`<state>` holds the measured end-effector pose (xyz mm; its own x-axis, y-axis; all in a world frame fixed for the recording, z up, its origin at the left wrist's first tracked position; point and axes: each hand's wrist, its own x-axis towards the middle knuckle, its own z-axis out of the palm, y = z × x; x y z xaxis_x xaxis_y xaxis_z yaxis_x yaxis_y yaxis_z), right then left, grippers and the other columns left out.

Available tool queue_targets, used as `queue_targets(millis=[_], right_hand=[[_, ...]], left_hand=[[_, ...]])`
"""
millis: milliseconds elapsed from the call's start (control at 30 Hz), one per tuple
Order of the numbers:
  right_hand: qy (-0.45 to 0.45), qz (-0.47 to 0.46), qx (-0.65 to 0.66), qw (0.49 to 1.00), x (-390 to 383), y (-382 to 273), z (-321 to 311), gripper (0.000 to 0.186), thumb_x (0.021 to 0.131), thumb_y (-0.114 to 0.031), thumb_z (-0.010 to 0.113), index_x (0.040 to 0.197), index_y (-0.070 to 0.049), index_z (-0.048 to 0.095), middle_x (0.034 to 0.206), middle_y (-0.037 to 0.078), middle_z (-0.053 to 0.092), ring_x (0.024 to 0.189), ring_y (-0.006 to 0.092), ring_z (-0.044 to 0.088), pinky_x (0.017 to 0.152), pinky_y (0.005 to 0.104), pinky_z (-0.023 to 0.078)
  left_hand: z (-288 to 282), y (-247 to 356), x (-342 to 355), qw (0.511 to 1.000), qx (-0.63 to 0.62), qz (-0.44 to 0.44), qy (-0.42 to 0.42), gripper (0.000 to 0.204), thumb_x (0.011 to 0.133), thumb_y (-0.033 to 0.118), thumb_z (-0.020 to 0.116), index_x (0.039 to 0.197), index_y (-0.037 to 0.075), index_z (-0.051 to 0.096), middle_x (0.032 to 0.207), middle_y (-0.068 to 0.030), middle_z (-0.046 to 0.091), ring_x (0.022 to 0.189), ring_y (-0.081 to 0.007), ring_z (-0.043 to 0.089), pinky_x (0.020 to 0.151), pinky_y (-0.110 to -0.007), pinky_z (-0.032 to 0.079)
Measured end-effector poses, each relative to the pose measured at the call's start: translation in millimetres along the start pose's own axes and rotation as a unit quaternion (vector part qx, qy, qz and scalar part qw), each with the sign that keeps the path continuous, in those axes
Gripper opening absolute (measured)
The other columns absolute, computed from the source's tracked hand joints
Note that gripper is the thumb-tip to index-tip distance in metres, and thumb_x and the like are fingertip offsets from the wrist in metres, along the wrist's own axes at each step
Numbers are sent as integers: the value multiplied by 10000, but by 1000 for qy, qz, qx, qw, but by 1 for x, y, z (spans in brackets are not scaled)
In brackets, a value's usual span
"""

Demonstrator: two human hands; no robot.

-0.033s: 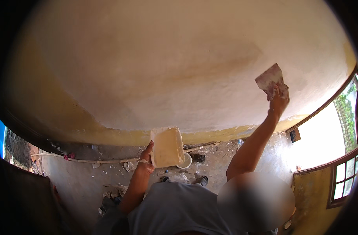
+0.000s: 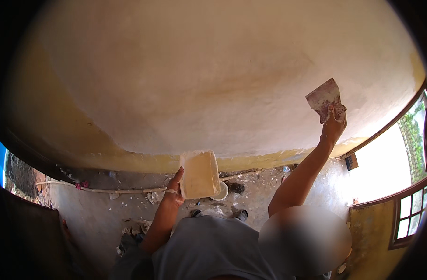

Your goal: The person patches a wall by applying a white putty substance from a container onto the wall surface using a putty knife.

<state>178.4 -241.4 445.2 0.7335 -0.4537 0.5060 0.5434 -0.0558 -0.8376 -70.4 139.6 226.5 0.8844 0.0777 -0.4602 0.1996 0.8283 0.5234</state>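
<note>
My right hand (image 2: 334, 122) is raised at the right, gripping a flat, wide putty scraper (image 2: 326, 95) smeared with pale and brownish residue. Its blade lies close against the wall (image 2: 199, 84), which carries a broad whitish coat over yellow paint; I cannot tell whether it touches. Low in the middle, my left hand (image 2: 174, 186) grips the left side of a shallow rectangular tray (image 2: 200, 175). Cream-coloured paste coats the tray's inside and rim. The left thumb shows at the tray's edge, while the other fingers are hidden beneath it.
A white bucket (image 2: 221, 192) stands on the floor behind the tray. Along the wall's foot lies a long pole (image 2: 125, 192), with splatters and scraps around it. A small box (image 2: 351, 162) sits by the bright doorway (image 2: 377, 172) at the right, near a barred window (image 2: 412, 217).
My right hand and the scraper have shifted slightly down and to the right, and the thumb now shows more plainly on the blade. The left hand and tray have hardly moved.
</note>
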Motion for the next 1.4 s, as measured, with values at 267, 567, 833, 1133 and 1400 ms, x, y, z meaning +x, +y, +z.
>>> queue_targets(millis=[267, 567, 833, 1133, 1400], right_hand=[[-386, -78, -252, 884, -184, 13, 205, 276, 829, -193, 679, 1043, -28, 625, 876, 275, 655, 868, 452, 629, 741, 472, 518], [-16, -54, -373, 926, -36, 84, 1, 171, 861, -118, 674, 1022, -66, 701, 1019, 89, 725, 932, 231, 702, 777, 358, 564], [-428, -281, -158, 844, -173, 32, 10, 200, 842, -46, 661, 997, -138, 746, 1054, 87, 723, 1045, 213, 678, 904, 387, 564], [-622, -381, -209, 652, -227, 1, 39, 380, 670, -39, 686, 1031, -138, 750, 1040, 56, 724, 1132, 258, 638, 1031, 438, 489], [-620, -413, -156, 648, -239, -17, 79, 311, 714, -92, 675, 1009, -152, 752, 1006, 39, 728, 1103, 233, 652, 1014, 411, 509]], left_hand=[[5, 0, 9, 999, -3, -18, -32, 627, 910, 426, 657, 1353, 22, 475, 1277, -135, 599, 1151, -271, 609, 948, -432, 530], [-1, -7, 15, 999, 32, 3, -8, 644, 889, 433, 678, 1329, 0, 494, 1248, -152, 613, 1127, -274, 623, 932, -431, 542], [7, -4, 14, 998, 10, -47, -31, 566, 936, 379, 631, 1305, -34, 516, 1215, -174, 633, 1073, -273, 656, 910, -420, 562], [15, 12, 0, 988, -6, -73, -139, 648, 955, 443, 569, 1390, -22, 446, 1311, -190, 573, 1165, -298, 608, 983, -446, 522], [12, 9, 6, 988, -1, -17, -151, 584, 938, 378, 624, 1298, -69, 512, 1201, -192, 631, 1051, -272, 662, 891, -417, 576]])
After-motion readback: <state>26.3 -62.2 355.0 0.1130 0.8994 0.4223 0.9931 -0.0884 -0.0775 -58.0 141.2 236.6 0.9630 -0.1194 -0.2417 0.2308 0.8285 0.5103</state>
